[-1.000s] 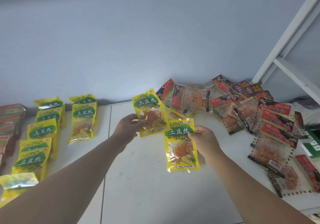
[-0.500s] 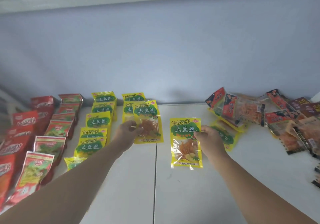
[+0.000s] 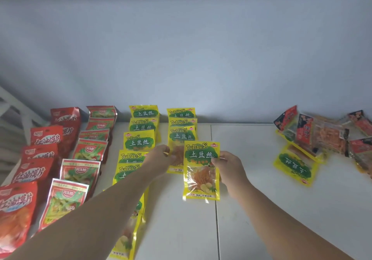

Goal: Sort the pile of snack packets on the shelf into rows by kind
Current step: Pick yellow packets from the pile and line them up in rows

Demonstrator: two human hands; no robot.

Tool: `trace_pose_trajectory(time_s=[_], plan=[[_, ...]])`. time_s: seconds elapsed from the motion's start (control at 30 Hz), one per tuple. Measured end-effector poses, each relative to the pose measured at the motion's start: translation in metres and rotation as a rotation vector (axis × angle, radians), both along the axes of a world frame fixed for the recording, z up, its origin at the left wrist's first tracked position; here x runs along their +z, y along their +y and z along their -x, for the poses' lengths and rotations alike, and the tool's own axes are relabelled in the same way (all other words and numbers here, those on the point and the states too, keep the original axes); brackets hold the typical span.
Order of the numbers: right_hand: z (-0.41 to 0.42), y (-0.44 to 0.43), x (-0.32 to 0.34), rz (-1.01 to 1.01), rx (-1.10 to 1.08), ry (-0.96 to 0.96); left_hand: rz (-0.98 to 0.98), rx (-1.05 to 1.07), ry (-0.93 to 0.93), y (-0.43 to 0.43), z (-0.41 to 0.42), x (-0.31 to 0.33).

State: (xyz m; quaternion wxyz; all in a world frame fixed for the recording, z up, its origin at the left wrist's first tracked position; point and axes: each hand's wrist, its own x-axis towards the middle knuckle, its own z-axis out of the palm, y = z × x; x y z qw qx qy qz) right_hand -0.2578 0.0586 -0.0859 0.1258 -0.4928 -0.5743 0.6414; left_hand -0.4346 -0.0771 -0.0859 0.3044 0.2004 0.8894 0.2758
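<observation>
My right hand [image 3: 228, 167] pinches the right edge of a yellow TuDouSi packet [image 3: 201, 171], held just right of the second yellow row. My left hand [image 3: 159, 159] holds the left edge of another yellow packet [image 3: 180, 149] that lies at the front of that second yellow row [image 3: 181, 118]. A longer yellow row [image 3: 138, 141] runs beside it on the left, partly hidden by my left arm. The unsorted pile [image 3: 326, 137] of red and clear packets lies at the far right, with one yellow packet [image 3: 295, 165] upside down at its front.
Two rows of red packets fill the left: dark red ones [image 3: 38, 153] and red-green ones [image 3: 88, 151]. The white shelf [image 3: 245, 199] has a seam down its middle. A grey wall stands behind everything; a white frame [image 3: 12, 106] slants at the far left.
The view swung left, bringing the sorted rows into sight. Both hands carried their yellow packets left; the left one now lies at the front of the second yellow row.
</observation>
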Motion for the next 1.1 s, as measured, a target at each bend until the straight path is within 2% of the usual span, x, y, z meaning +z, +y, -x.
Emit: trace_pose_trajectory(time_s=[0.3, 0.5, 0.67, 0.9, 1.1], plan=[[0.037, -0.029, -0.016, -0.075, 0.078, -0.061, 0.104, -0.034, 0.038, -0.004, 0.009, 0.002], [0.036, -0.032, -0.019, -0.213, 0.131, -0.064, 0.075, -0.089, 0.081, -0.012, 0.001, 0.006], [0.026, -0.023, -0.016, -0.227, 0.116, -0.063, 0.030, -0.045, 0.109, -0.015, -0.005, 0.013], [-0.023, 0.001, -0.006, -0.286, 0.024, -0.081, -0.124, -0.078, 0.166, 0.019, -0.027, 0.034], [-0.109, 0.039, -0.003, -0.277, -0.135, -0.125, -0.168, -0.199, 0.064, 0.077, -0.087, 0.032]])
